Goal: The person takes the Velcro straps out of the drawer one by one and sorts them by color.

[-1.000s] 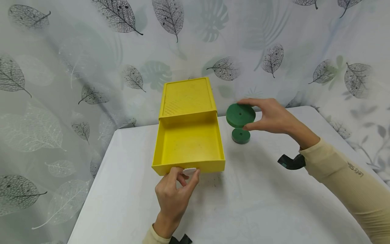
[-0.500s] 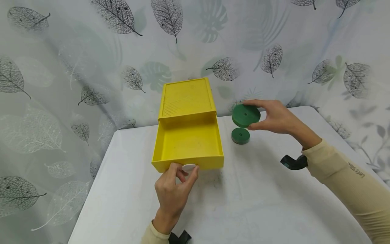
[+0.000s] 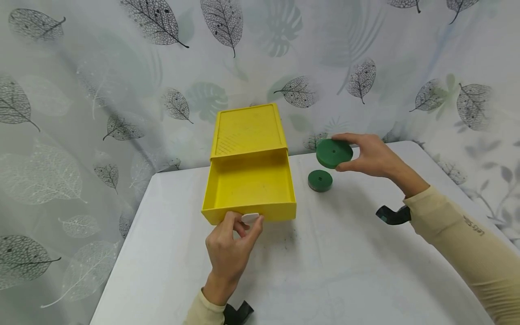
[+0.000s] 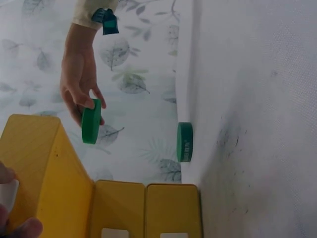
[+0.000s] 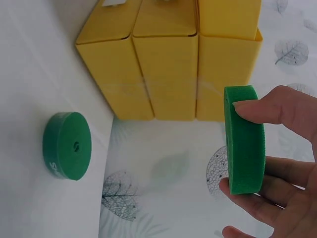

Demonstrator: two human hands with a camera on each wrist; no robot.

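Observation:
My left hand (image 3: 229,253) pinches the white pull tab (image 3: 249,218) on the front of a yellow drawer (image 3: 280,211). That drawer is pulled out of the top of a stacked yellow drawer unit (image 3: 249,128), and nothing lies inside it. To the right, my right hand (image 3: 371,155) holds a thick green tape roll (image 3: 334,153) above the table, thumb on one edge and fingers on the other. Below it, a smaller green tape roll (image 3: 320,181) lies flat on the table; pale lettering shows on its side in the left wrist view.
Beneath the pulled-out drawer are two shut yellow drawers (image 4: 119,208) with white tabs. The table (image 3: 345,271) has a white cover with dark specks near the unit. A leaf-patterned curtain (image 3: 134,58) hangs behind and at both sides.
My left hand has moved forward, and the drawer has slid a little way in. My right hand has shifted slightly right with its tape roll. The smaller roll has stayed put.

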